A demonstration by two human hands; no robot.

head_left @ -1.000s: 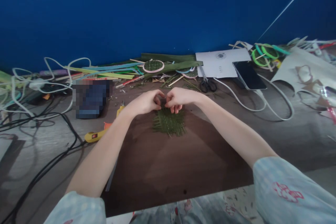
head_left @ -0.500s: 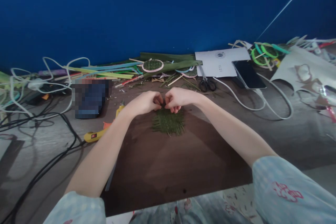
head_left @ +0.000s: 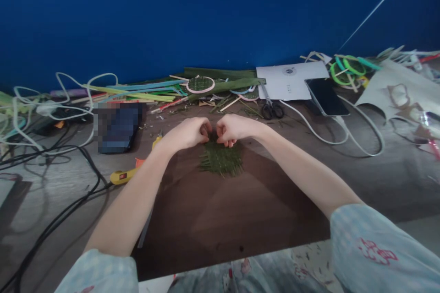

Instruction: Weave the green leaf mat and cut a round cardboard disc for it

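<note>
A small mat woven from green leaf strips (head_left: 222,159) lies on the dark brown board (head_left: 237,219), its loose strip ends sticking out at the left and bottom. Over its far edge, my left hand (head_left: 192,132) is closed in a pinch at the upper left corner. Close beside it, my right hand (head_left: 232,129) has its fingers curled and pinched on the mat's top edge. The fingertips of both hands nearly meet, and they partly cover the far strips. What exactly lies between the left fingertips is too small to make out.
A yellow glue gun (head_left: 123,176) lies left of my left forearm. Behind my hands are black scissors (head_left: 272,110), a round woven piece in a pale ring (head_left: 200,84), and leaf strips. A phone (head_left: 327,96) with a white cable is at right, a pixelated dark object (head_left: 120,128) at left.
Both hands stay at the mat's far edge with only slight finger movement. The left fingers have shifted a little, and the mat seems turned very slightly.
</note>
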